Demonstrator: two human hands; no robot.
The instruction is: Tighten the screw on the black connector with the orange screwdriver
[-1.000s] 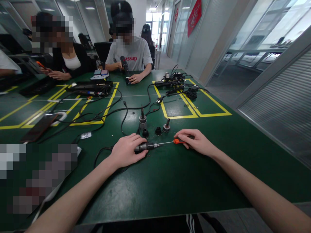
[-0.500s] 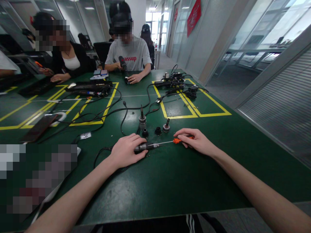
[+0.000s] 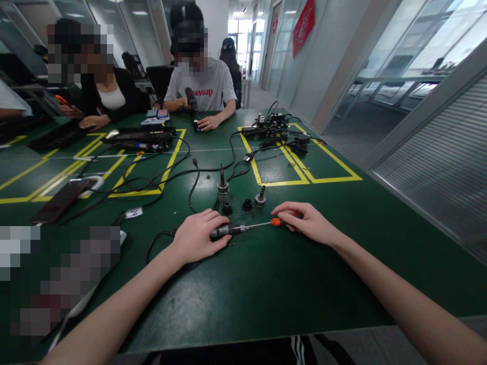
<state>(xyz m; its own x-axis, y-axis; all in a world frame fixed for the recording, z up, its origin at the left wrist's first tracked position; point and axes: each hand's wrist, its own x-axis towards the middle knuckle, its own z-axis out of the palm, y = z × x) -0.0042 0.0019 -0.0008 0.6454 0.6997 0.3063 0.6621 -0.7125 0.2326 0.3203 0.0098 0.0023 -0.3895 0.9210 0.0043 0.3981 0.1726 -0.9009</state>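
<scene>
Left hand [image 3: 196,237] is clamped over a dark, rounded metal tool body [image 3: 224,230] lying flat on the table [image 3: 266,284], its cable [image 3: 160,238] trailing left. Right hand [image 3: 306,221] pinches the orange handle of a slim screwdriver [image 3: 266,223], its thin steel shaft running level into the tool's nose. Hands are well apart, joined only by that shaft. Just beyond sit small machined pieces: two upright chrome chucks [image 3: 223,188] and two black rings [image 3: 247,205]. The tabletop is matte green, scuffed, marked with yellow tape boxes [image 3: 304,172] and draped in black cables. Across it, seated people; glass partitions line the room.
</scene>
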